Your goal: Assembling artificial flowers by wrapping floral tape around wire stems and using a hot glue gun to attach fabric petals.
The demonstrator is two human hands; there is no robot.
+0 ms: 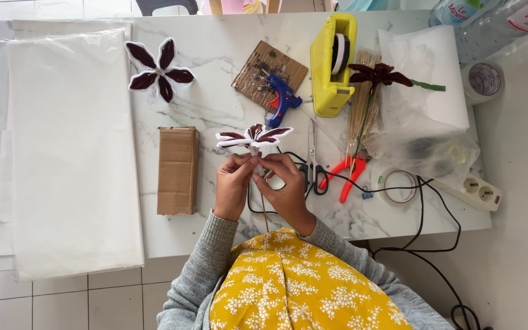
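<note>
A dark maroon fabric flower with white edges (253,136) sits on top of a thin wooden stick (264,215) that I hold upright over the marble table (215,55). My left hand (233,186) pinches the stick just below the petals. My right hand (285,192) grips the same spot from the other side, fingers curled around the stem. Both hands touch each other at the flower's base.
A second flat maroon flower (159,70) lies beside a white plastic sheet (68,153). A cardboard box (177,170), blue glue gun (282,98), yellow tape dispenser (333,64), scissors (316,165), red pliers (349,174), finished flower (377,74) and power strip (478,192) surround my hands.
</note>
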